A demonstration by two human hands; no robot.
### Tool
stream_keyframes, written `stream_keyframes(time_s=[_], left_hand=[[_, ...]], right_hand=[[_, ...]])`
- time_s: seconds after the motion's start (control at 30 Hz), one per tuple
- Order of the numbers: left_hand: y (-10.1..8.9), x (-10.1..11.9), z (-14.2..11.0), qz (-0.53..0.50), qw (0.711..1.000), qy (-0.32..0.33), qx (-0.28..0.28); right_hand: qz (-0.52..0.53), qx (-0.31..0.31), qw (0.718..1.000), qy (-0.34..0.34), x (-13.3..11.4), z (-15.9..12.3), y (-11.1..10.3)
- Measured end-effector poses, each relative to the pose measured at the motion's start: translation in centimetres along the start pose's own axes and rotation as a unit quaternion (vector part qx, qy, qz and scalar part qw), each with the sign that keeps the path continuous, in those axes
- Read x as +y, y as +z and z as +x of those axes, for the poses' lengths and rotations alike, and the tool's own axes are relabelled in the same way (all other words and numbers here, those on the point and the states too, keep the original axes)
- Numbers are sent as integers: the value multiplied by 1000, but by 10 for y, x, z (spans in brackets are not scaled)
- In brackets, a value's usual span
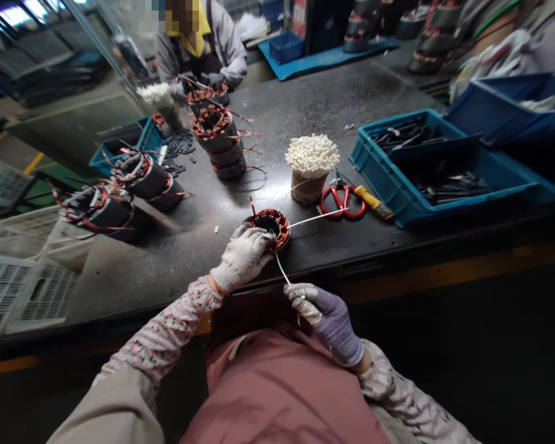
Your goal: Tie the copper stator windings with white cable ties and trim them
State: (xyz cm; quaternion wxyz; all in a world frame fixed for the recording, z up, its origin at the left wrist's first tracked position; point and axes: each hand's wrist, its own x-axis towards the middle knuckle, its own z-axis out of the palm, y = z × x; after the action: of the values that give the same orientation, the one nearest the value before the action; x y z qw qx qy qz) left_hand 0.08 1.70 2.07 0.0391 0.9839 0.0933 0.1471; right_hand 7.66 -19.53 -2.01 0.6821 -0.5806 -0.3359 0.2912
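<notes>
White-gloved left hand (243, 258) curls around the rim of a copper-wound motor stator (269, 229) on the black workbench (180, 271) (seemingly to stop it sliding), while the purple-gloved right hand (326, 322) pinches a white lacing cord (282, 270) taut.

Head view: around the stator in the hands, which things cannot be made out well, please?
- Lower side of the copper-wound stator: hidden by the left hand.
- End of the white strip: hidden in the right hand.
- Dark parts in the blue crate: too small to identify.
- Blue bin: cut off by the right edge.
</notes>
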Motion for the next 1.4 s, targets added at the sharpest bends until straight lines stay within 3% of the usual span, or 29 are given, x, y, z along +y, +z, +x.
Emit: stream_keyframes(time_s=[0.53, 0.73, 0.93, 1.03, 1.13, 1.27, 1.4], left_hand=[[0, 1, 1, 5, 1000, -1, -2], [3, -1, 0, 4, 1000, 0, 7], [3, -2, 0, -9, 1000, 3, 15], [8, -4, -4, -32, 999, -2, 43], [18, -5, -11, -62, 993, -34, 98], [30, -1, -17, -75, 980, -36, 178], [35, 4, -18, -63, 967, 1, 247]], right_hand=[[-32, 1, 999, -24, -4, -1, -4], [-35, 9, 999, -4, -3, 0, -3], [-60, 30, 993, -94, 20, 30, 14], [-66, 48, 987, -139, 34, 50, 24], [-55, 53, 988, -137, 40, 58, 26], [-52, 59, 993, -90, 34, 55, 21], [-118, 41, 982, -142, 20, 56, 13]])
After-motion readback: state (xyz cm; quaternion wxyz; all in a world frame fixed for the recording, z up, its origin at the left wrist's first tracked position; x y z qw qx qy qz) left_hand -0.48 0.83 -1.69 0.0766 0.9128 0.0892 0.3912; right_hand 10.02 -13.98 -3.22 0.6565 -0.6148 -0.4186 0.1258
